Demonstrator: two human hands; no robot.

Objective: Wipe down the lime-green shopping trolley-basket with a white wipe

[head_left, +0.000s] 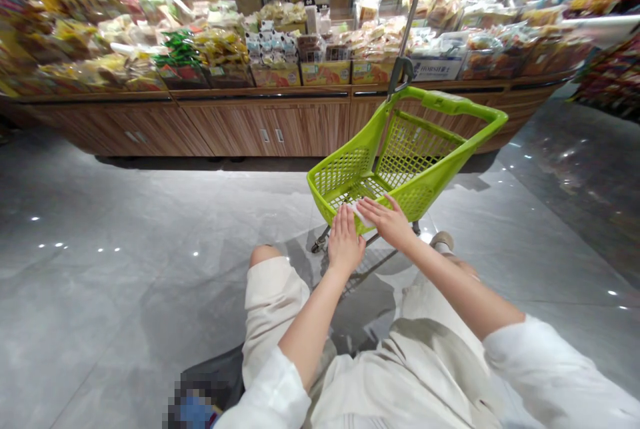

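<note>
A lime-green plastic shopping cart (345, 157) stands tilted across the view in front of me, its basket showing no goods inside. My left hand (346, 242) lies flat at the near rim of the basket, fingers stretched out and close together. Just right of it, my right hand (387, 221) presses a small white wipe (364, 214) against the same rim. Its fingers are stretched over the wipe and its thumb sticks out apart. Part of the wipe is hidden under the fingers.
Behind the cart runs a long wooden display counter (300, 126) heaped with packaged snacks (225, 49). A metal pole (415, 9) rises beside the cart's handle. Grey glossy floor (125, 236) spreads around my knees. A dark object (215, 376) lies at lower left, partly pixelated.
</note>
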